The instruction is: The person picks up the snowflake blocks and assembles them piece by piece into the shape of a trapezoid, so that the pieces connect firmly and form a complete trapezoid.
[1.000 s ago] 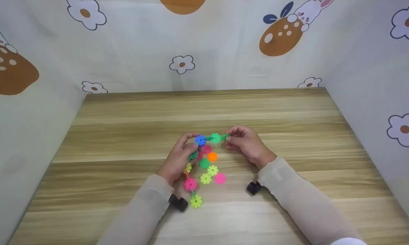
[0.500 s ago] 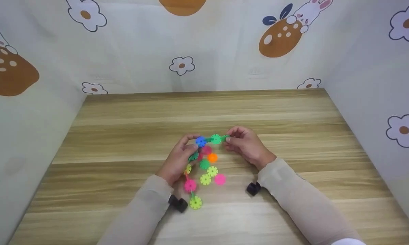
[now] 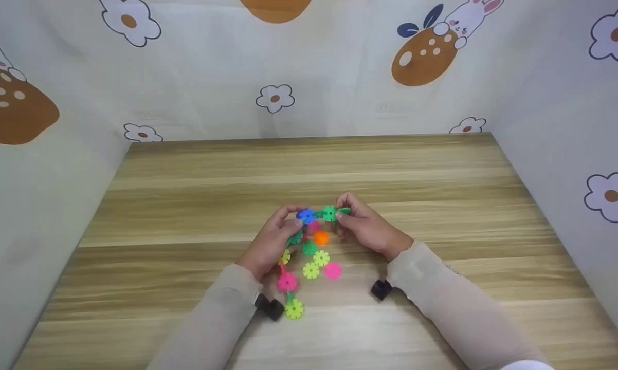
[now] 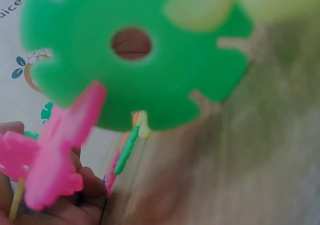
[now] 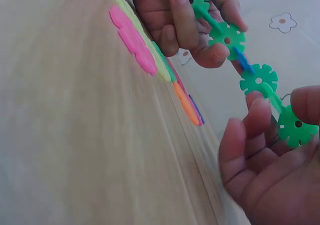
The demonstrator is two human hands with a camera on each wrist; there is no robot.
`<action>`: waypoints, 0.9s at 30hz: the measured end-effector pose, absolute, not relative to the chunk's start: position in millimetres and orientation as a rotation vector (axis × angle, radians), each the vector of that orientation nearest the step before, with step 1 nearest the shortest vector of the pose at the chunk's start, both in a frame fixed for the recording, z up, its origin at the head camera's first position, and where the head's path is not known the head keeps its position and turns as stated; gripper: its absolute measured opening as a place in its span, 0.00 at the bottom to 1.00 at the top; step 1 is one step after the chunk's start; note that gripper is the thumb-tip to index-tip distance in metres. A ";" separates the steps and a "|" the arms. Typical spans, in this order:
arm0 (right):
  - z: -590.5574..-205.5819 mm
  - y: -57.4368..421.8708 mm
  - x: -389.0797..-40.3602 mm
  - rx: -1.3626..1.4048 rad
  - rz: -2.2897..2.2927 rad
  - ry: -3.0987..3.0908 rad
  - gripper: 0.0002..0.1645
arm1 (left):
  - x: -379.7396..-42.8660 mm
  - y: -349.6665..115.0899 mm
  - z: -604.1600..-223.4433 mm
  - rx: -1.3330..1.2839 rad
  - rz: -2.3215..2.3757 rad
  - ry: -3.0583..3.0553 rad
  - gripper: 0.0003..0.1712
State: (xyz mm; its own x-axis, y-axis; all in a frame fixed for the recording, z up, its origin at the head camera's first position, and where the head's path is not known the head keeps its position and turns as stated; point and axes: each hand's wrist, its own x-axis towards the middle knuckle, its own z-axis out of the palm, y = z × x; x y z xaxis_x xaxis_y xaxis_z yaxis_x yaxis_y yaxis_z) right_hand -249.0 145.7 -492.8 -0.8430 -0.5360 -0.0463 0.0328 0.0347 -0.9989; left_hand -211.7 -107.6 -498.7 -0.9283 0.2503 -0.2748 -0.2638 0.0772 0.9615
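Note:
A chain of notched plastic snowflake discs hangs in front of me, joined edge to edge. My left hand grips it along its middle, with the thumb by a blue disc. Below that hand trail a pink disc and a yellow-green disc. At the chain's other end, my right hand pinches around a green disc and the last green disc. In the left wrist view a large green disc close to the camera covers much of the left hand.
Loose discs lie on the wooden table below the hands: an orange disc, a green disc, yellow-green discs and pink ones. Patterned cloth walls enclose the table at the back and sides.
My right hand has shifted slightly left, towards the left hand, and its fingers now sit further along the green end of the chain. The chain's trailing end has dropped slightly nearer to me.

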 end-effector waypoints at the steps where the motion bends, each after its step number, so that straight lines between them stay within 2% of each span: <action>1: -492.8 145.5 -248.5 -0.522 -1.837 1.921 0.08 | -211.9 -107.7 -498.8 -0.015 1.905 1.997 0.18; 6: -494.7 145.0 -248.1 -0.527 -1.734 2.054 0.30 | -212.2 -107.8 -498.7 -0.025 1.880 1.993 0.18; 8: -495.5 144.2 -248.2 -0.521 -1.712 2.115 0.34 | -211.9 -107.6 -498.3 -0.015 1.873 1.982 0.18; 13: -495.2 141.6 -247.2 -0.497 -1.724 2.194 0.29 | -211.0 -107.0 -496.8 0.032 1.871 1.956 0.19; 18: -495.2 139.0 -246.3 -0.478 -1.756 2.201 0.29 | -210.5 -106.6 -497.3 0.103 1.889 1.940 0.19; 27: -494.8 136.1 -244.5 -0.501 -1.802 2.193 0.18 | -211.3 -105.7 -500.4 0.149 1.909 1.921 0.19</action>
State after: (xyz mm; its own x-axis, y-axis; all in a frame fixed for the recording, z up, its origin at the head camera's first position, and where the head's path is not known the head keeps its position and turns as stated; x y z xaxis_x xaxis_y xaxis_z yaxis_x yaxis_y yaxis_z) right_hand -244.5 136.1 -494.8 -0.9070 -0.4206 0.0188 -0.0998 0.1715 -0.9801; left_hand -211.3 -105.7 -500.4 -0.9036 0.3673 -0.2206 -0.2182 0.0485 0.9747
